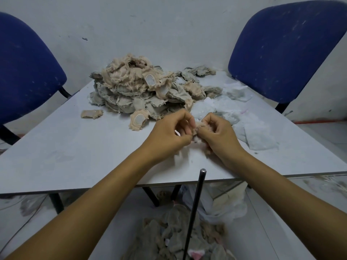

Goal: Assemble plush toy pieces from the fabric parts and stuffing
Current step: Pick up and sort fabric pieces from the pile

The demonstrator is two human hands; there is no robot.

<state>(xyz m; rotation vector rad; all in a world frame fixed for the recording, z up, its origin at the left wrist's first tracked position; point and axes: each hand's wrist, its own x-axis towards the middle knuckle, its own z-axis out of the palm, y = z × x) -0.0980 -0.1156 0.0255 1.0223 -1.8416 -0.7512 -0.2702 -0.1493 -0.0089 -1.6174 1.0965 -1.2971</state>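
Head view: both hands meet over the middle of the worktop (78, 147), a little toward its near edge. The left hand (169, 132) and the right hand (217, 134) each have fingers curled tight onto one small plush piece (197, 131), pinched between them; little of it shows, pale and furry. Judged step: working a single fabric part, either turning it out or opening its seam gap before filling. I cannot tell which, as the fingers hide the opening.

Next move, in my judgement, calls for holding the gap wide with one hand and feeding stuffing in with the other. The white stuffing (251, 128) lies just beside the right hand, spread toward the right edge, within easy reach.

A large fabric pile (139, 89), tan and grey, sits toward the far edge. Two loose pieces lie apart from it: a tan scrap (91, 114) toward the left, and a round piece with a pale patch (138, 120) just this side of the pile.

Room: two blue chairs, left chair (24, 72) and right chair (289, 53), stand at the far corners against a scuffed white wall. A dark rod (195, 209) rises at the near edge. Below, plush items (174, 239) lie heaped on the floor.
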